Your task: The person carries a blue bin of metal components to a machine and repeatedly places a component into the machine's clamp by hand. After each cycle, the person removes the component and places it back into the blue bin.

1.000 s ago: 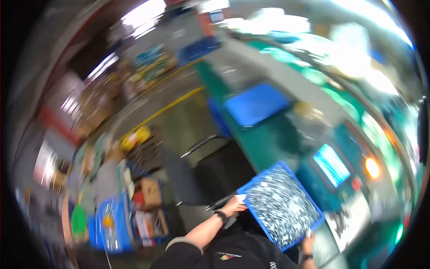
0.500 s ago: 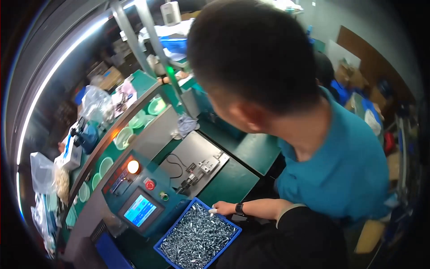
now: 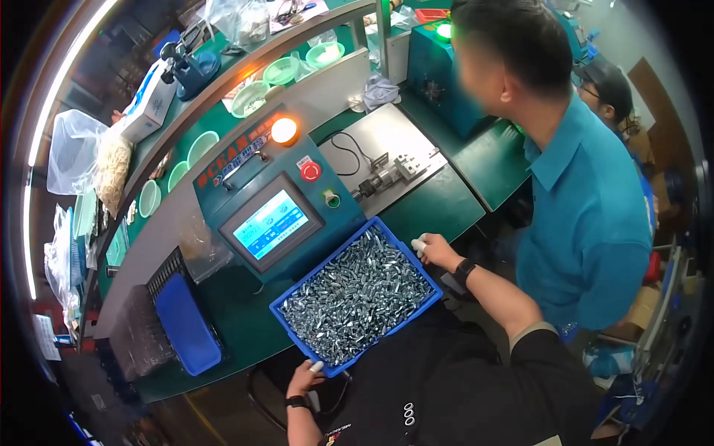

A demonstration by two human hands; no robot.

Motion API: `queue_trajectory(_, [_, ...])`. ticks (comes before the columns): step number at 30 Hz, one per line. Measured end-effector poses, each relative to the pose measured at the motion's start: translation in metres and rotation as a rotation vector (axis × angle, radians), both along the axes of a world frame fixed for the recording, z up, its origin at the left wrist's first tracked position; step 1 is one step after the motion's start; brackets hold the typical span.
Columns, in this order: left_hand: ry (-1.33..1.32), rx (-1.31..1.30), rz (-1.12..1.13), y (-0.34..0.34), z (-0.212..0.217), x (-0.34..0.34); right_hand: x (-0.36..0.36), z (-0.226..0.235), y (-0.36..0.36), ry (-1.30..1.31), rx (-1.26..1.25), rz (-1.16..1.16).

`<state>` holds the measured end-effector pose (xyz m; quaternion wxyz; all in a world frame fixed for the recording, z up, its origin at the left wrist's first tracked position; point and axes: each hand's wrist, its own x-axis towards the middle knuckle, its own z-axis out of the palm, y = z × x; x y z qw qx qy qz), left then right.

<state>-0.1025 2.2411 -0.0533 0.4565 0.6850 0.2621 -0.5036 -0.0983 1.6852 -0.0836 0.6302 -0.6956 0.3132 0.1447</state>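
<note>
- Blue tray (image 3: 430,299), one, rectangular, filled with small shiny metal pieces (image 3: 355,299); located at centre, in front of the machine with a lit touchscreen (image 3: 270,223), contact with the machine not discernible
- Left hand (image 3: 303,377), white cover on a digit, dark wristband; fingers grasping the tray's rim at its lower corner
- Right hand (image 3: 437,251), white-covered fingertips, dark watch; fingers curled on the tray's right-hand edge near its upper corner, grasping it
- Amber lamp (image 3: 284,131), lit, atop the machine, with red button (image 3: 310,171) below
- Metal fixture (image 3: 394,172), on a pale plate beside the machine
- Second blue tray (image 3: 184,323), left on the green bench
- Co-worker (image 3: 587,208), teal shirt, standing at right
</note>
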Motion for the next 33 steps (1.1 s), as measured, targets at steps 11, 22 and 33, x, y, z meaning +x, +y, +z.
queue_trajectory(11, [-0.635, -0.167, 0.182, -0.046, 0.06, 0.159, 0.077, 0.083, 0.007, -0.502, 0.013, -0.196])
queue_trajectory(22, [-0.805, -0.252, 0.33, -0.118, 0.062, 0.196, 0.175, 0.092, 0.05, -0.728, 0.016, -0.051])
queue_trajectory(33, [-0.733, -0.146, 0.428, -0.111, 0.074, 0.18, 0.172, 0.094, 0.022, -0.764, 0.155, -0.137])
